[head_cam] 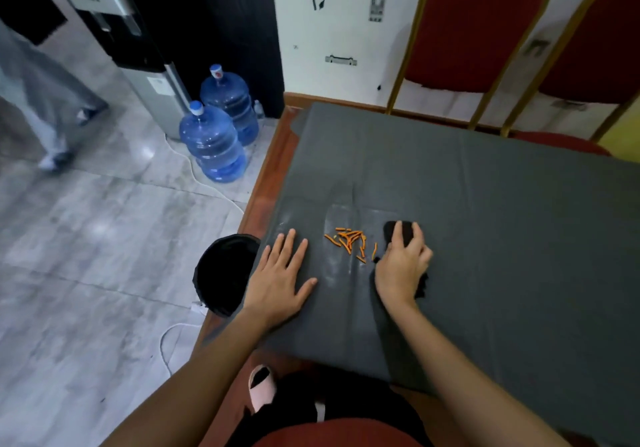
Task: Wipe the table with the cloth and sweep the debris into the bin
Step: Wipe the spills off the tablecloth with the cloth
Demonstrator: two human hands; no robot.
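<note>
A small heap of orange debris (351,241) lies on the grey-covered table (485,204), near its left edge. My right hand (403,266) presses a black cloth (393,232) flat on the table just right of the debris; the cloth shows above and below my fingers. My left hand (282,278) rests flat with fingers spread on the table's left edge, left of the debris, holding nothing. A black bin (225,273) stands on the floor right beside the table's left edge, partly under my left hand.
Two red chairs with gold frames (474,31) stand behind the table's far edge. Two blue water jugs (214,142) and a water dispenser (152,76) stand on the tiled floor at left. A person's legs (52,100) are on the far left. White cables (187,329) trail near the bin.
</note>
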